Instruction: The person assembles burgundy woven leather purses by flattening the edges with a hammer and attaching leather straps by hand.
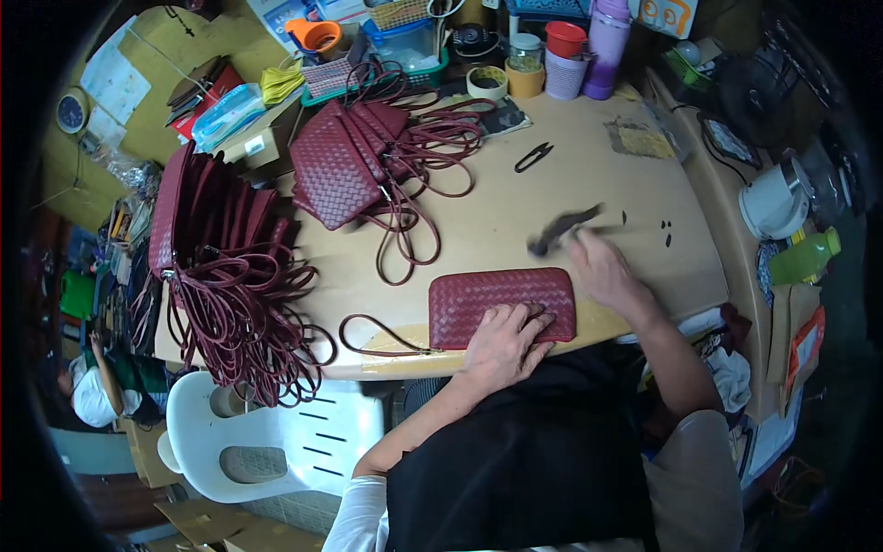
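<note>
A burgundy woven wristlet wallet (451,299) lies flat at the table's near edge, its strap loop (354,333) stretching out to the left. My left hand (509,342) rests on the lower middle of the wallet, fingers laid out flat and holding nothing. Just above the wallet's right end, my right hand (602,271) is closed around a hammer (556,228). The hammer is smeared by motion and is raised off the wallet, with its head toward the left. Black thread snips (533,157) lie farther up the table, beyond the hammer.
Burgundy woven wallets with straps are piled at the upper left (336,175), and a second stack (170,212) hangs over the left edge. Small dark bits (667,230) lie at right. Tape (487,83), jars and a purple bottle (605,46) line the back. A white chair (322,442) stands below left.
</note>
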{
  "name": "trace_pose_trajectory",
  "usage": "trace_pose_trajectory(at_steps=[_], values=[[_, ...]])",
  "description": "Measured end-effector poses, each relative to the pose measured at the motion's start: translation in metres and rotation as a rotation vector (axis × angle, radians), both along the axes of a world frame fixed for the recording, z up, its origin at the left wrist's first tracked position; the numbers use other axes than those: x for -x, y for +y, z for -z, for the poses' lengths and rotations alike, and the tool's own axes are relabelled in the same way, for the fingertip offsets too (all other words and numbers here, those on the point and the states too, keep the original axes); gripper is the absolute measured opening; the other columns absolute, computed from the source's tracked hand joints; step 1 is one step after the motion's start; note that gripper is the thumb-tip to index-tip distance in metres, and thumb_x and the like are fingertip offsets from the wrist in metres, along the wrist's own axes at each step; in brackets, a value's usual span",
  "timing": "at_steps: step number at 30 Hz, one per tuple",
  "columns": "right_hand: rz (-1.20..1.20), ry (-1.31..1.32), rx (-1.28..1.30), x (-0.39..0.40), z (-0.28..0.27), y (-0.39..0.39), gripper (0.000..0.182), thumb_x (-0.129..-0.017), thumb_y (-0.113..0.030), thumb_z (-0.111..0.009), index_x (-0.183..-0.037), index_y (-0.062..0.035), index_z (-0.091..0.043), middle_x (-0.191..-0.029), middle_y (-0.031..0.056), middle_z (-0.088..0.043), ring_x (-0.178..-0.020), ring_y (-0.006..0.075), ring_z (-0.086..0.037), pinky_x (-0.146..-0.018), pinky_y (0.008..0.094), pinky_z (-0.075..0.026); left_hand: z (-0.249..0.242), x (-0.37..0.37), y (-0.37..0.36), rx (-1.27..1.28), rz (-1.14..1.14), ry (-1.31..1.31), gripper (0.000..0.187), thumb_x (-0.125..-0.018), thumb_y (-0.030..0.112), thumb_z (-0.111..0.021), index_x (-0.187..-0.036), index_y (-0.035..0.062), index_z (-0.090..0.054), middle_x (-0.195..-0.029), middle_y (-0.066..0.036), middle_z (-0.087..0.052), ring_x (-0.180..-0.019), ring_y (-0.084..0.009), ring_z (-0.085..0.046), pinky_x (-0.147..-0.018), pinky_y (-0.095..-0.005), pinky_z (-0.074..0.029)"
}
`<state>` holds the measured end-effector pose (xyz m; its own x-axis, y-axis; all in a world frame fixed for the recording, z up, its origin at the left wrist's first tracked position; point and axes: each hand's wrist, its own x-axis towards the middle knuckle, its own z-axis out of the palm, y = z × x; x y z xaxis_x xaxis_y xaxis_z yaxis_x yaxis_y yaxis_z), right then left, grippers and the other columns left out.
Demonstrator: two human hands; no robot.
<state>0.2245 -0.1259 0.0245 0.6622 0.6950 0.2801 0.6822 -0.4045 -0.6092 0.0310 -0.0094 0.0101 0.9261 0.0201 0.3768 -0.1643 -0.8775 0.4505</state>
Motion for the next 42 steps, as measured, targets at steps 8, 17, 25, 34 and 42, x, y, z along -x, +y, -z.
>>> trace_pose_trajectory(at_steps=[8,17,25,34,42], values=[[0.115,0.184,0.445,0.010,-0.041,-0.038,0.044,-0.100,-0.042,-0.040,-0.100,-0.0007,-0.055,-0.096,0.0288,-0.062,-0.095,0.0483,-0.057,-0.084,0.0540,-0.043,-0.011,0.011,0.019,-0.003,0.091,0.074,0.047,-0.082,0.028,-0.070,-0.125,0.0106,-0.059,-0.121,-0.009,-0.056,-0.110,-0.0284,-0.053,-0.092,-0.0397,-0.041],[0.136,0.625,0.305,-0.008,-0.018,-0.050,0.045,-0.097,-0.036,-0.051,-0.119,0.0029,-0.052,-0.111,0.0267,-0.060,-0.096,0.0390,-0.062,-0.086,0.0449,-0.047,-0.025,0.035,0.077,0.066,-0.241,-0.171,0.015,-0.091,0.018,-0.063,-0.088,0.0033,-0.064,-0.082,-0.005,-0.067,-0.061,-0.0198,-0.060,-0.052,-0.0322,-0.045],[0.069,0.342,0.114,-0.009,0.004,-0.058,0.042,-0.093,-0.020,-0.056,-0.128,0.0027,-0.048,-0.096,0.0110,-0.061,-0.064,0.0141,-0.056,-0.058,0.0298,-0.048,-0.023,0.020,0.043,1.007,-0.358,-0.267,0.042,-0.096,0.016,-0.059,-0.130,-0.0039,-0.044,-0.122,-0.015,-0.054,-0.113,-0.0175,-0.052,-0.093,-0.0302,-0.044],[0.019,0.119,0.243,-0.004,-0.057,0.002,0.032,-0.099,-0.030,-0.046,-0.116,-0.0032,-0.048,-0.098,0.0265,-0.063,-0.092,0.0475,-0.059,-0.077,0.0542,-0.044,-0.009,0.041,0.023,-0.230,0.044,0.278,0.065,-0.087,0.049,-0.059,-0.142,0.0196,-0.044,-0.150,-0.013,-0.035,-0.138,-0.0367,-0.032,-0.110,-0.0559,-0.025],[-0.083,0.081,0.379,-0.033,-0.063,0.037,0.035,-0.099,-0.034,-0.043,-0.113,-0.0019,-0.048,-0.095,0.0286,-0.063,-0.092,0.0470,-0.060,-0.081,0.0543,-0.045,-0.009,0.040,0.018,-0.209,-0.007,0.263,0.062,-0.088,0.051,-0.055,-0.142,0.0210,-0.045,-0.148,-0.012,-0.039,-0.137,-0.0344,-0.034,-0.110,-0.0542,-0.026]])
